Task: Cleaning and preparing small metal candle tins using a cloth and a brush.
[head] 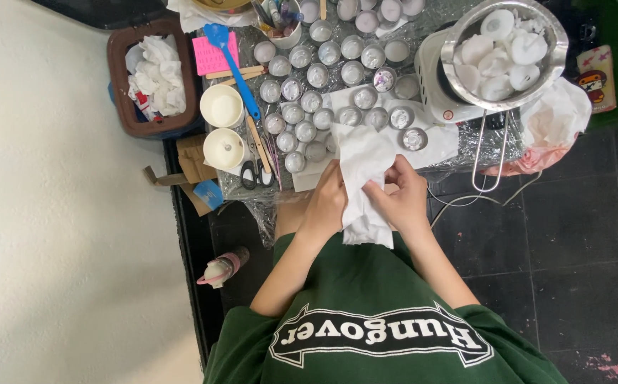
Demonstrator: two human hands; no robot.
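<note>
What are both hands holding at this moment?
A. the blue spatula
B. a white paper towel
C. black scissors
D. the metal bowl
B: the left hand and right hand both close on the white paper towel; the scissors, blue spatula and metal bowl sit untouched on the table.

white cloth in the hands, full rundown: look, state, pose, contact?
The white cloth looks like thin soft tissue or fabric, crumpled and creased, plain with no print. It hangs lengthwise from the table edge toward the person's green shirt. The left hand grips its left side, the right hand pinches its right side. Its upper end lies over white paper beside small round metal cups. What it may wrap is hidden.
</note>
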